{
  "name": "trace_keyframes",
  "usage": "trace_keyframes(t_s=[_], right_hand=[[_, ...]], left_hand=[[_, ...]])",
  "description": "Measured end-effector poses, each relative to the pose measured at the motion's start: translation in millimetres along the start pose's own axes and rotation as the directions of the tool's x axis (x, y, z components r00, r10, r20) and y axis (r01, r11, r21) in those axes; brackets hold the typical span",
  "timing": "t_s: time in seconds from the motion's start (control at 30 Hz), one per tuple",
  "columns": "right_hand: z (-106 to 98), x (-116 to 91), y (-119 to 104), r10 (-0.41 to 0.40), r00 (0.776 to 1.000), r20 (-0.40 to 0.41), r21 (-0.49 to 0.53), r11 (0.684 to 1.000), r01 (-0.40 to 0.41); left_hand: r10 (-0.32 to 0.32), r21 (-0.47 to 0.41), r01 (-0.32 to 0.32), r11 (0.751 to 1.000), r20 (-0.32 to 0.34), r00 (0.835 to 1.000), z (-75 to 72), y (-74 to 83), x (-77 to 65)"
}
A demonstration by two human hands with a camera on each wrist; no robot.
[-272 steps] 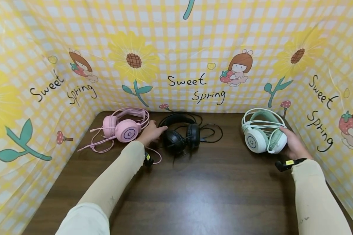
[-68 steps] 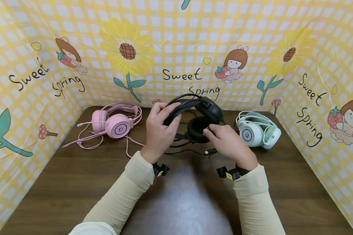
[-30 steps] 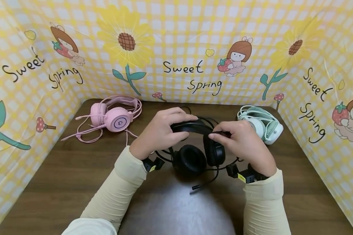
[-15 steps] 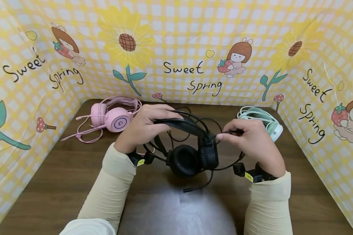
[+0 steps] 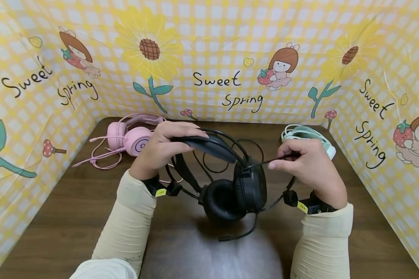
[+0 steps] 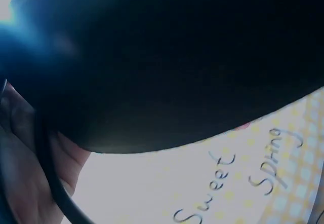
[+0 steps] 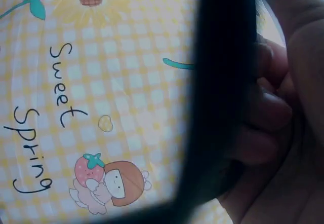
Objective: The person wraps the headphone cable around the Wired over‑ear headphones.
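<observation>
A black over-ear headset (image 5: pixel 249 188) with a boom microphone (image 5: pixel 227 238) is at the middle, tilted, its ear cups low over the table. My left hand (image 5: pixel 162 149) grips its headband, thumb below and fingers on top. In the left wrist view the dark headband pad (image 6: pixel 177 72) covers most of the frame. My right hand (image 5: pixel 310 166) pinches the headset's black cable (image 5: pixel 262 163), which runs taut to the top of the right ear cup. More cable hangs below that hand. A blurred dark strip (image 7: pixel 223 82) crosses the right wrist view before the curled fingers.
A pink headset (image 5: pixel 116 135) rests on the brown table (image 5: pixel 73 217) at back left, partly behind my left hand. A white-and-green headset (image 5: pixel 305 131) is at back right, mostly hidden by my right hand. Checked cloth walls (image 5: pixel 216 46) enclose the back and sides.
Earlier the black headset lay on the table and my right hand held the white-and-green one. Over the last second my left hand moved left with the headband; my right moved right, drawing cable out.
</observation>
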State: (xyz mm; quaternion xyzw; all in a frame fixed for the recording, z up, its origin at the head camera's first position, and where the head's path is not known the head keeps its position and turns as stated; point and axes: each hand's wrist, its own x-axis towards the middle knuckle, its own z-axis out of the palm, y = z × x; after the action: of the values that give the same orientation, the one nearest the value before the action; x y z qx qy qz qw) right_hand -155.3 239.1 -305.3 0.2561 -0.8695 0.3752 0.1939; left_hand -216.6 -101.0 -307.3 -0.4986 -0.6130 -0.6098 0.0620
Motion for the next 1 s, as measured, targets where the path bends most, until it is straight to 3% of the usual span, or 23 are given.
trace_keyframes(t_s=[0.1,0.3,0.4,0.53,0.63,0.8,0.93,1.0], right_hand=[[-1.1,0.9,2.9,-0.003,0.999,-0.044,-0.036,0.999,0.001],[-1.8,4.3,6.1,0.004,0.994,-0.109,-0.14,0.99,-0.02],[-5.3,4.3,7.1,0.043,0.988,-0.146,-0.177,0.982,-0.069],[-9.2,3.1,8.0,0.067,0.98,-0.19,-0.151,0.984,-0.097],[-9.0,2.3,8.3,0.071,0.978,-0.195,-0.143,0.985,-0.099],[-5.0,4.4,8.5,0.043,0.975,-0.219,-0.275,0.956,-0.103],[-5.0,3.6,6.0,-0.008,0.974,-0.225,-0.381,0.921,-0.08],[-5.7,2.3,4.7,-0.002,0.979,-0.203,-0.416,0.906,-0.084]], left_hand=[[0.018,0.005,-0.018,1.0,-0.055,0.998,-5.1,1.5,-1.6],[0.006,-0.015,-0.007,1.0,-0.059,0.998,-8.8,3.5,-2.5],[0.003,0.001,-0.003,1.0,-0.147,0.989,-10.5,7.5,-2.9],[-0.025,0.089,0.051,0.995,-0.266,0.964,-14.3,16.0,-6.7],[-0.032,0.149,0.073,0.986,-0.262,0.965,-16.3,22.1,-9.1],[0.035,0.231,0.01,0.973,-0.187,0.982,-18.0,27.4,-7.7],[0.119,0.358,-0.056,0.932,-0.157,0.98,-18.6,28.6,-4.3],[0.15,0.415,-0.063,0.908,-0.182,0.972,-19.1,29.2,-4.0]])
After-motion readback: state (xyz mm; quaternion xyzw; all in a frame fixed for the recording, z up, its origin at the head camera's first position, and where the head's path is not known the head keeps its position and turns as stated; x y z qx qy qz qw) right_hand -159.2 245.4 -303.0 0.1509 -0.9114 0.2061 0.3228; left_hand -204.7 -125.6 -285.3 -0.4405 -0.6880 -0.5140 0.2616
